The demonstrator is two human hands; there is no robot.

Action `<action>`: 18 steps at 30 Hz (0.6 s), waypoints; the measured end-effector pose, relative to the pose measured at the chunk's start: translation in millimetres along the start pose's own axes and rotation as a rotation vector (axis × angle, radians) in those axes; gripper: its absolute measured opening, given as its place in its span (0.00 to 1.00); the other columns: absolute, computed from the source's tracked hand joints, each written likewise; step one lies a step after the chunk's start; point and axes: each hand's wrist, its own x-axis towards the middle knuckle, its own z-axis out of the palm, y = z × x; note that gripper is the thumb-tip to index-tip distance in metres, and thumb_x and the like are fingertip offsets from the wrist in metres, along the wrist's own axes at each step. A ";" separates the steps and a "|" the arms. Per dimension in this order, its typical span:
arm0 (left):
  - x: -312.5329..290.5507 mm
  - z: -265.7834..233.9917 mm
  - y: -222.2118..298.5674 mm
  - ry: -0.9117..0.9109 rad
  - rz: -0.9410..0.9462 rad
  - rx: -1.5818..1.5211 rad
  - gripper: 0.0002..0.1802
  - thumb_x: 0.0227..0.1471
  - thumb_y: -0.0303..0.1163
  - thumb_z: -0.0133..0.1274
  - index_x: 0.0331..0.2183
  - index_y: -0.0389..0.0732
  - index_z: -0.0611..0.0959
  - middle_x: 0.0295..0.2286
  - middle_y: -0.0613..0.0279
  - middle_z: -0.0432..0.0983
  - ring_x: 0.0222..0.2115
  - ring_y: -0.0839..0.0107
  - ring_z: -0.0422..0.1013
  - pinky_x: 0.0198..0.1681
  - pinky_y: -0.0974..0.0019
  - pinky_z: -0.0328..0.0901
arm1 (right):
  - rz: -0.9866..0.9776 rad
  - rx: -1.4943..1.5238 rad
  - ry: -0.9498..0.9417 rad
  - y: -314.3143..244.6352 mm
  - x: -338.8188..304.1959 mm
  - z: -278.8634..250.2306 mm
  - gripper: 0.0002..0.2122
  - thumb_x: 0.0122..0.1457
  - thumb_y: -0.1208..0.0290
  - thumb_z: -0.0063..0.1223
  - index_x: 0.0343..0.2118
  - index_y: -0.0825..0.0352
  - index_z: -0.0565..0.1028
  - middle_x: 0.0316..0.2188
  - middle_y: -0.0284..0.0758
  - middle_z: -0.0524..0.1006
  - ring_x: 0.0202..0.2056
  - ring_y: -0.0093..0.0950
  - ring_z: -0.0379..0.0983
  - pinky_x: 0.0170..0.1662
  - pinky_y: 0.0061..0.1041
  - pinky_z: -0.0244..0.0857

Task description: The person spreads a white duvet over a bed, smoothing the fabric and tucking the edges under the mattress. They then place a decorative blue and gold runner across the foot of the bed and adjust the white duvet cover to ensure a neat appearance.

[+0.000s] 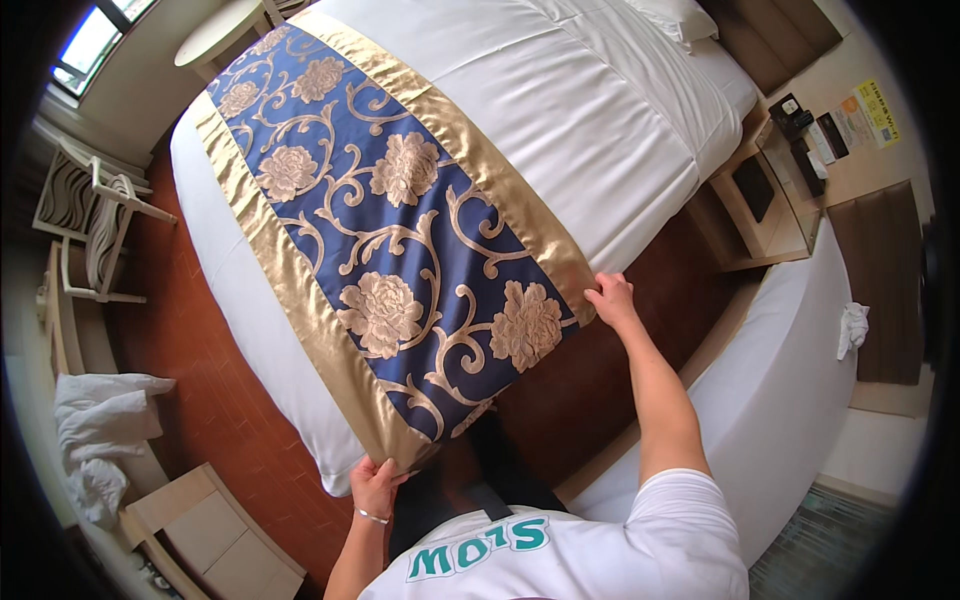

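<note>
A blue bed runner [345,215] with beige flowers, scrolls and gold borders lies across the white bed [560,110]. My left hand [376,487], with a thin band at the wrist, pinches its gold corner at the near left. At the near right, my right hand [611,299] grips the other gold corner between thumb and fingers. Between my hands the runner's end hangs over the edge of the bed, with a slight fold underneath near the left corner. Fine wrinkles run along the gold borders.
A second white bed [770,380] stands close on my right. Between the beds is a wooden nightstand [775,200] with small boxes and cards. A striped chair [100,220], rumpled white linen [105,430] and a wooden cabinet [210,540] line the left. A round table [215,35] stands far left.
</note>
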 end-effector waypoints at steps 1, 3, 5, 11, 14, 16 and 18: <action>-7.3 0.1 1.1 0.030 0.016 0.015 0.09 0.46 0.23 0.47 0.34 0.36 0.75 0.27 0.61 0.73 0.25 0.73 0.71 0.25 0.73 0.69 | -0.078 0.126 -0.027 -1.9 1.5 -15.5 0.09 0.41 0.68 0.54 0.21 0.66 0.68 0.20 0.33 0.70 0.28 0.29 0.67 0.32 0.30 0.59; -16.1 6.0 4.5 0.107 0.029 0.047 0.09 0.46 0.23 0.47 0.34 0.36 0.75 0.27 0.62 0.73 0.25 0.73 0.71 0.25 0.73 0.69 | 0.002 0.625 -0.257 0.8 -0.4 -37.0 0.08 0.43 0.72 0.53 0.21 0.67 0.66 0.18 0.30 0.68 0.23 0.22 0.64 0.28 0.23 0.58; -12.9 7.7 -0.9 0.170 0.030 0.075 0.09 0.46 0.23 0.47 0.34 0.36 0.75 0.27 0.62 0.73 0.25 0.74 0.71 0.24 0.74 0.69 | 0.070 0.920 -0.367 7.5 1.1 -37.7 0.06 0.44 0.74 0.51 0.20 0.68 0.66 0.16 0.27 0.66 0.20 0.16 0.60 0.24 0.17 0.56; 56.0 -10.4 -69.3 0.206 -0.321 0.003 0.09 0.47 0.25 0.47 0.34 0.34 0.73 0.31 0.60 0.72 0.27 0.69 0.70 0.25 0.67 0.69 | 0.193 0.642 -0.313 30.8 19.5 -0.6 0.05 0.43 0.76 0.50 0.18 0.68 0.66 0.12 0.27 0.64 0.17 0.14 0.58 0.20 0.18 0.54; 72.7 -6.2 -93.7 0.072 -0.462 0.282 0.15 0.47 0.31 0.49 0.37 0.34 0.73 0.32 0.56 0.72 0.29 0.63 0.70 0.31 0.62 0.68 | 0.187 0.508 -0.207 44.9 13.9 8.4 0.05 0.42 0.75 0.51 0.20 0.69 0.68 0.12 0.30 0.66 0.17 0.17 0.61 0.21 0.20 0.57; 78.1 -6.7 -98.0 -0.089 -0.369 0.763 0.18 0.46 0.37 0.49 0.38 0.36 0.75 0.32 0.53 0.73 0.31 0.59 0.70 0.34 0.60 0.67 | 0.202 0.494 -0.122 44.2 17.1 7.7 0.05 0.41 0.75 0.52 0.21 0.69 0.70 0.14 0.33 0.69 0.18 0.20 0.64 0.23 0.22 0.59; 78.8 2.1 -76.3 -0.318 -0.102 1.408 0.21 0.45 0.44 0.49 0.37 0.39 0.77 0.33 0.51 0.73 0.33 0.57 0.70 0.37 0.60 0.65 | 0.257 0.547 -0.038 56.3 21.9 9.1 0.06 0.44 0.73 0.52 0.24 0.69 0.70 0.19 0.36 0.72 0.24 0.23 0.67 0.28 0.24 0.62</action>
